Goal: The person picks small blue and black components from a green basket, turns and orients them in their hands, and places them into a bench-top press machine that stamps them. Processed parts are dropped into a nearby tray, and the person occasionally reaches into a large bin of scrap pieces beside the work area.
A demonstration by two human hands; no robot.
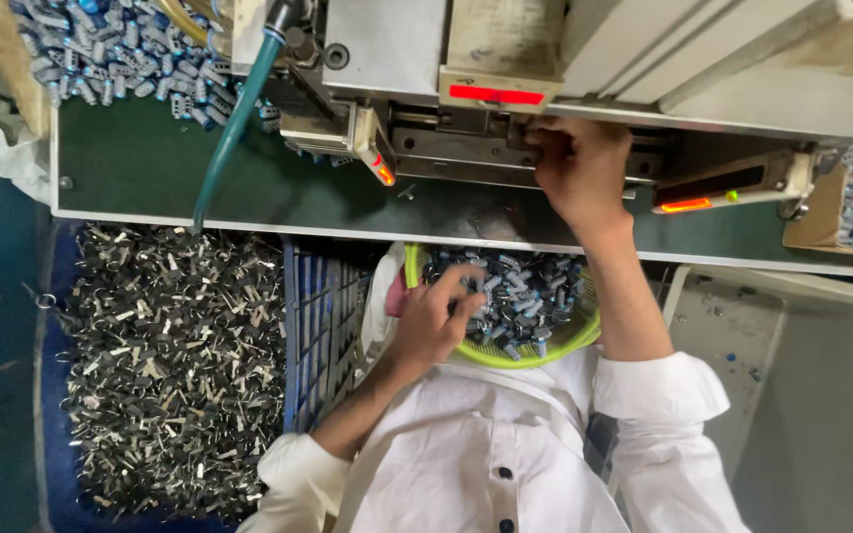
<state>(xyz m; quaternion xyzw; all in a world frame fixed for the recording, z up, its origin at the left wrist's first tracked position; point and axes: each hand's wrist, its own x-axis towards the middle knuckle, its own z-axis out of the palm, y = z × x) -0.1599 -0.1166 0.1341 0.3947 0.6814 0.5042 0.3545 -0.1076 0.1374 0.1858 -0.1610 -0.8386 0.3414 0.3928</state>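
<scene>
Green plastic rims the shallow basket point(565, 345) at lower centre of the frame, and it is heaped with small blue-grey metal parts point(525, 296). Our left hand point(438, 316) rests on that heap with its fingers curled down among the parts; whether they are pinched on one piece we cannot tell. Our right hand point(577, 168) is up at centre frame, pushed into the steel jaws of the press machine point(466, 148), its fingertips hidden in the slot, so we cannot tell whether they are together on a part or apart.

We judge the step in hand to be loading: one part being seated in the machine while the other hand gathers from the basket. The next move, as we read it, calls for care that the right fingers are free of the slot, and for the left to bring up a single part, not a clump.

On the dark green surface point(140, 158) a teal hose point(234, 123) runs down at upper left, beside more blue-grey pieces point(111, 49). At lower left a pile of dark metal clips point(170, 365) fills a blue crate point(320, 326).
</scene>
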